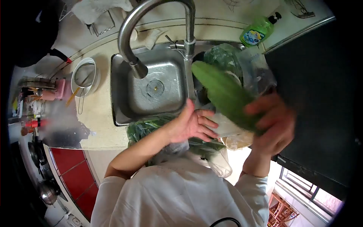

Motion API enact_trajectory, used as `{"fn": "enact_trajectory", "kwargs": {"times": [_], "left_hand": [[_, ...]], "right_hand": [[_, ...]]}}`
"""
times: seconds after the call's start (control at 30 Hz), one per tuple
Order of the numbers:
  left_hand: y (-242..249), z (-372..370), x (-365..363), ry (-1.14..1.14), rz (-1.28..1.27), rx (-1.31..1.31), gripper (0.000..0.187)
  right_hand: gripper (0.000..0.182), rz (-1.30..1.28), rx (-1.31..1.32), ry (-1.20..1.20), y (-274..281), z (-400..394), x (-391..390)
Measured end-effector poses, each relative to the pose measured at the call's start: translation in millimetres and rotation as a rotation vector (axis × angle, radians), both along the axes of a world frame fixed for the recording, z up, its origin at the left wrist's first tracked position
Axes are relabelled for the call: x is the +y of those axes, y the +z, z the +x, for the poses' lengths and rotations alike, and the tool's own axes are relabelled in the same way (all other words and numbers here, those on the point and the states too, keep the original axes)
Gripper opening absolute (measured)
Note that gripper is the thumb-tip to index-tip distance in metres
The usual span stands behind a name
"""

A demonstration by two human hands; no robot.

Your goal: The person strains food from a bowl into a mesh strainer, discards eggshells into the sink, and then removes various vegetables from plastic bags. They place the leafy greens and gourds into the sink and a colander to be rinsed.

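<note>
In the head view my right hand, smeared by motion, grips one end of a long green leaf. The leaf slants up and left over the right side of the sink. My left hand is open, palm up with the fingers spread, in front of the sink's near edge. A plastic bag of leafy greens lies under my left forearm. Another bag of greens is behind the leaf, which partly covers it.
A steel faucet arches over the wet left sink basin. On the left counter is a white bowl with a strainer. Green soap bottle stands at the back right, near a large dark panel.
</note>
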State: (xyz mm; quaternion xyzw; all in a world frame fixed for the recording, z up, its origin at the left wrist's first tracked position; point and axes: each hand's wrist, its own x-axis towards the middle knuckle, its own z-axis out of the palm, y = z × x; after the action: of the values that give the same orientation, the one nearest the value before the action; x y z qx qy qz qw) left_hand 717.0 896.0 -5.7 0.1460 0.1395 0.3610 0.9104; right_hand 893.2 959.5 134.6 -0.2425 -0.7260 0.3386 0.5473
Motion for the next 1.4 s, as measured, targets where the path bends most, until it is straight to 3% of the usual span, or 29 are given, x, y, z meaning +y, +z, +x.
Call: {"fn": "enact_trajectory", "kwargs": {"times": [0.03, 0.07, 0.1, 0.17, 0.3, 0.4, 0.47, 0.5, 0.53, 0.6, 0.63, 0.77, 0.83, 0.9, 1.0, 1.1, 1.2, 1.3, 1.4], "left_hand": [[9, 6, 2, 0.084, -0.083, -0.238, 0.107], [24, 13, 0, 0.295, -0.193, -0.105, 0.114], [26, 10, -3, 0.381, -0.265, -0.134, 0.116], [36, 5, -15, 0.446, -0.278, -0.228, 0.107], [40, -7, -32, 0.548, -0.266, -0.172, 0.081], [45, -21, -47, 0.597, -0.317, -0.298, 0.077], [51, -39, -53, 0.682, -0.374, -0.154, 0.079], [53, -54, -58, 0.696, -0.388, -0.116, 0.079], [54, -71, -63, 0.703, -0.407, -0.076, 0.078], [55, -108, -71, 0.707, -0.316, 0.081, 0.077], [52, -128, -75, 0.698, -0.296, 0.178, 0.078], [8, -216, -82, 0.63, -0.369, 0.532, 0.068], [-12, -238, -78, 0.548, -0.353, 0.8, 0.062], [-36, -240, -67, 0.501, -0.367, 0.836, 0.059], [-66, -242, -44, 0.359, -0.366, 0.858, 0.057], [-78, -240, -8, 0.297, -0.318, 0.888, 0.059], [-93, -239, 20, 0.279, -0.279, 0.863, 0.056], [-95, -227, 32, 0.323, -0.301, 0.845, 0.053], [-100, -223, 30, 0.399, -0.302, 0.853, 0.05]], "right_hand": [[0.038, 0.124, -0.152, 0.181, -1, -2, -6], [0.034, 0.249, -0.303, 0.359, -3, -4, -12], [0.03, 0.322, -0.34, 0.425, -5, -11, -22], [0.03, 0.379, -0.396, 0.547, -10, -26, -37], [0.033, 0.366, -0.374, 0.662, -21, -40, -52], [0.052, 0.204, -0.355, 0.814, -24, -47, -54], [0.067, 0.05, -0.347, 0.946, -21, -56, -48], [0.083, -0.029, -0.241, 1.005, -34, -59, -42], [0.076, -0.1, -0.189, 0.992, -53, -60, -34], [0.045, -0.621, -0.211, 0.645, -85, -58, -32], [0.036, -0.801, -0.413, 0.488, -96, -58, -24], [0.029, -0.627, -0.716, 0.408, -194, -40, -1], [0.024, -0.542, -0.843, 0.263, -195, -38, 8], [0.016, -0.361, -0.948, -0.011, -232, -20, 34], [0.019, -0.586, -1.2, -0.015, -261, 11, 79], [0.029, -0.384, -1.406, 0.044, -278, 6, 79], [0.048, -0.349, -1.402, 0.09, -295, -25, 73], [0.049, -0.442, -1.689, 0.056, -322, -40, 76], [0.042, -0.446, -1.598, 0.083, -327, -31, 79]]}}
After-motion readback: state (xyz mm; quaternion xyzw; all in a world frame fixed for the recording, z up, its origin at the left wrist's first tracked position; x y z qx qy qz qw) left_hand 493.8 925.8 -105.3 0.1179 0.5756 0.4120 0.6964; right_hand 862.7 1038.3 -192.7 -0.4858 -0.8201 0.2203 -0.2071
